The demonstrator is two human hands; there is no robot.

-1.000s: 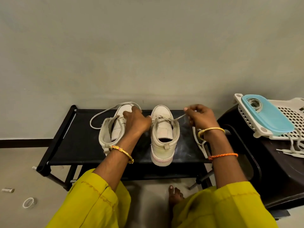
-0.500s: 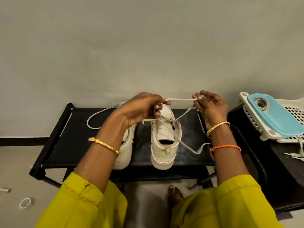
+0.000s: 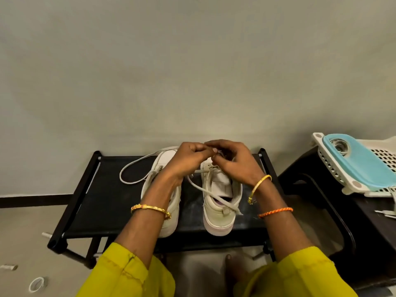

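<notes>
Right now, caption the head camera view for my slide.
Left hand and right hand pinch the lace above one white sneaker, a second sneaker alongside, on a black shoe rack.

Dim, even indoor light; the plain grey wall [image 3: 192, 71] darkens toward ten and two o'clock, soft shadow pools under the black fabric rack [image 3: 107, 200] at six o'clock, and the edges bow outward.

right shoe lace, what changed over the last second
The left hand left the left shoe and took hold of the lace; it and the right hand pulled the lace taut above the right shoe, then met over its front, where both now pinch it. The loose end now trails across the shoe's opening. Both shoes stayed on the rack; the basket stayed put.
</notes>
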